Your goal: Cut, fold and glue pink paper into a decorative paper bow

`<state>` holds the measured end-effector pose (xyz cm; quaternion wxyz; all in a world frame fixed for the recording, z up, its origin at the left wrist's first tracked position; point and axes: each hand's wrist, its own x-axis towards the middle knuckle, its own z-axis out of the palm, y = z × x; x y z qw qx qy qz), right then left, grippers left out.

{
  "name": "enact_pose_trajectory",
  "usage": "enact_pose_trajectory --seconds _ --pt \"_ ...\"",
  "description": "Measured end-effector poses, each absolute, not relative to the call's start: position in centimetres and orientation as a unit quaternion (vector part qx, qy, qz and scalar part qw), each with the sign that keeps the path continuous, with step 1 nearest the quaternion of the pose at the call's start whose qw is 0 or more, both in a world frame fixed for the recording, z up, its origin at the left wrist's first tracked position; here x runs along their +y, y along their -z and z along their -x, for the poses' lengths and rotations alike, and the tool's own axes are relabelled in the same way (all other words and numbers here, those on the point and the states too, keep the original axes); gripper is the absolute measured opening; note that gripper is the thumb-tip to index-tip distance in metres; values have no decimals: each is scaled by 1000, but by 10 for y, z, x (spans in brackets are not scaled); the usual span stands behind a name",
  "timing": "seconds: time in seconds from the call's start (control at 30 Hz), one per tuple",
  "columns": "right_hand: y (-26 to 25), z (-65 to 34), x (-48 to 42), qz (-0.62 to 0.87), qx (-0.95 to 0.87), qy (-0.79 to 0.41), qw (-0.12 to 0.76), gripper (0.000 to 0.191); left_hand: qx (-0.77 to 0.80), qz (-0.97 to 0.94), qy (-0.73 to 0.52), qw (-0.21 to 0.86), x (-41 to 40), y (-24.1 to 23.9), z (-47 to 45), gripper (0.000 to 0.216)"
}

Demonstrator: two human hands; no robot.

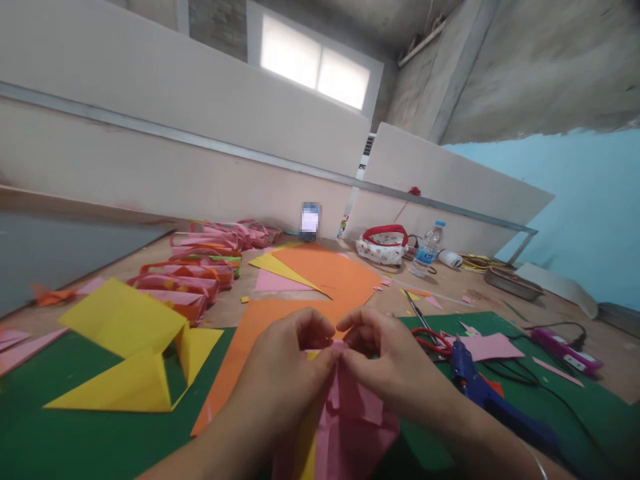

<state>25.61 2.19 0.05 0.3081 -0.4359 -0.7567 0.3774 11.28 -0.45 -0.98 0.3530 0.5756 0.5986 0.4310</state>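
My left hand (295, 353) and my right hand (383, 350) meet at the top of a folded pink paper piece (353, 413) with a yellow strip along its left side. Thumbs and fingertips of both hands pinch its upper edge, almost touching each other. My hands and forearms hide part of the piece. Beneath it lies a sheet of orange paper (260, 327). Left of my hands a folded yellow paper (135, 387) rests on the green mat (30, 427).
Finished-looking pink paper bags (200, 280) lie in rows at back left. A blue glue gun (480, 387), red-handled scissors (431, 340) and a purple power strip (565, 350) are on the right, with cords. A water bottle (427, 250), fabric pouch (383, 247) and phone (310, 221) stand behind.
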Motion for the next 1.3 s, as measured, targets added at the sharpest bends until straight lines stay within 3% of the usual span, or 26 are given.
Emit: enact_pose_trajectory --seconds 0.3,0.67,0.8,0.97,1.3 --pt "2 -260 14 427 -785 -313 321 19 592 -597 -412 350 -11 5 -114 11" --pt "5 -262 10 395 -827 -147 371 14 624 -680 -339 182 -12 6 -115 18" --pt "5 -262 12 414 -841 -95 335 7 631 -683 -330 161 -13 8 -116 15" --pt "1 -262 15 427 -853 -106 282 12 625 -687 -337 154 -14 10 -117 13" --pt "0 -266 12 370 -874 -108 296 18 598 -700 -346 182 -15 12 -119 15"
